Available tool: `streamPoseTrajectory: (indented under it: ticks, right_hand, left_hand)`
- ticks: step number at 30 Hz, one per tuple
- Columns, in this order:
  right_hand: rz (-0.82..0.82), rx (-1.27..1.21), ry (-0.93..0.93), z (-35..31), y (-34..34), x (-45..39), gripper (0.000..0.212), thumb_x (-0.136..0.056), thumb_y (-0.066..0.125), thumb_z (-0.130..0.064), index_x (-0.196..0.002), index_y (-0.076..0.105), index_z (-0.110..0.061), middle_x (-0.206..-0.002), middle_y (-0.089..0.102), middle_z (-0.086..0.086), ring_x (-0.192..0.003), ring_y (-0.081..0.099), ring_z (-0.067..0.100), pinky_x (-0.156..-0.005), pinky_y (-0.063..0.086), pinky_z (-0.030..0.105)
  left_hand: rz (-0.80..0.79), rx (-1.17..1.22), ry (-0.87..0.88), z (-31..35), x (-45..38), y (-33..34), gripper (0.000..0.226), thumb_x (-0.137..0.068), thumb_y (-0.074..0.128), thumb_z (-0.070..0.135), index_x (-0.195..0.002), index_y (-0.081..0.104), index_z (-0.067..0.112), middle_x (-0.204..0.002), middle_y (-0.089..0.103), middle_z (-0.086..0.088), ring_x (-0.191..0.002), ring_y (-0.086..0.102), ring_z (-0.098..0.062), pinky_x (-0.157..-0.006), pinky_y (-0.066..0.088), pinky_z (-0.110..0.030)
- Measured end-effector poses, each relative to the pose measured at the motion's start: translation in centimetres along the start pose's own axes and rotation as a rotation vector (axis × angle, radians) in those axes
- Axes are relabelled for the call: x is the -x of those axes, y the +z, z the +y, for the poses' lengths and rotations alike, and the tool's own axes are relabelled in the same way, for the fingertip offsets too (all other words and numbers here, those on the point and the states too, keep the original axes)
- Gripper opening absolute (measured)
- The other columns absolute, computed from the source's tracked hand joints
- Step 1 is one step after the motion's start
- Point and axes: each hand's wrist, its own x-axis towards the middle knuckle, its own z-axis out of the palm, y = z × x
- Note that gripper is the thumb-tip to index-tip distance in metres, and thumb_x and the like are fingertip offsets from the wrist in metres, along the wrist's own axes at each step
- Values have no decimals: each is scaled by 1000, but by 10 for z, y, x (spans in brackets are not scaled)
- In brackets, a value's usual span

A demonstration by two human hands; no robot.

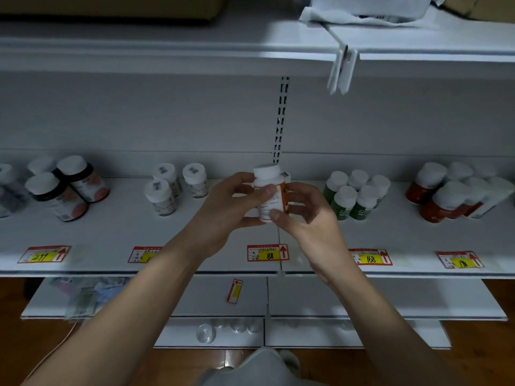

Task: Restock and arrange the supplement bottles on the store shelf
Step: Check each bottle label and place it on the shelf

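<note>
Hands are cradling one orange-labelled bottle above the 88 price tag point(267, 252).

Left hand point(231, 207) and right hand point(306, 215) are pinching the bottle point(269, 190) between curled fingers and thumbs, upright, probably turning its label forward; behind, green bottles point(354, 196) and white-capped jars point(172, 185) are sitting in priced clusters on the shelf point(117, 235), leaving this slot free.

White metal shelving point(250, 59), slotted upright point(280, 121) on back panel; wooden floor point(473, 338); dim light.

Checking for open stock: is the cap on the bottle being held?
On: a white cap sits atop the orange-labelled bottle, held upright between left hand and right hand.
</note>
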Motion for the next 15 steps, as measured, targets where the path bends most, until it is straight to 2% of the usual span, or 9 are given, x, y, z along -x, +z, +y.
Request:
streamPoseTrajectory:
  ticks: [2,4,6,8,11,15]
  right_hand:
    - [-25,-51,21,0,0,-1,32,-89,71,-17,-117,61,-28,-110,71,-8,-104,67,7,-90,56,26]
    - [-87,-215,78,-1,0,-1,24,-98,57,-13,-120,62,-23,-115,71,1,-108,68,15,-93,57,34]
    - [-140,-318,116,-2,1,0,26,-101,49,-7,-120,63,-18,-116,72,6,-110,68,21,-94,56,34]
    - [-139,-299,114,-2,1,0,26,-100,51,-3,-118,64,-15,-116,71,7,-109,68,21,-93,56,32]
    - [-78,-235,88,-3,2,-1,24,-94,61,-2,-110,65,-20,-104,73,-2,-102,70,14,-84,58,27]
    - [-19,-39,20,-2,1,-2,29,-84,75,-10,-108,64,-22,-97,72,-13,-93,68,2,-84,57,22]
  left_hand:
    - [-4,26,3,-1,1,-2,45,-79,71,30,-120,65,13,-122,61,-17,-105,70,-22,-82,60,-40]
    - [12,66,-3,-3,0,-3,46,-79,71,29,-122,63,14,-122,62,-17,-106,70,-22,-80,60,-38]
    - [32,106,-15,-4,0,-5,44,-82,71,26,-122,59,13,-120,64,-16,-104,70,-21,-78,60,-36]
    - [49,119,-19,-4,1,-6,35,-88,68,22,-119,57,10,-117,66,-13,-103,71,-20,-77,60,-36]
    - [47,142,-25,-5,2,-5,29,-93,63,21,-118,59,7,-114,70,-10,-105,70,-21,-81,61,-40]
    - [5,122,-36,-5,5,-3,44,-84,68,34,-119,61,10,-114,72,-8,-103,71,-19,-83,60,-43]
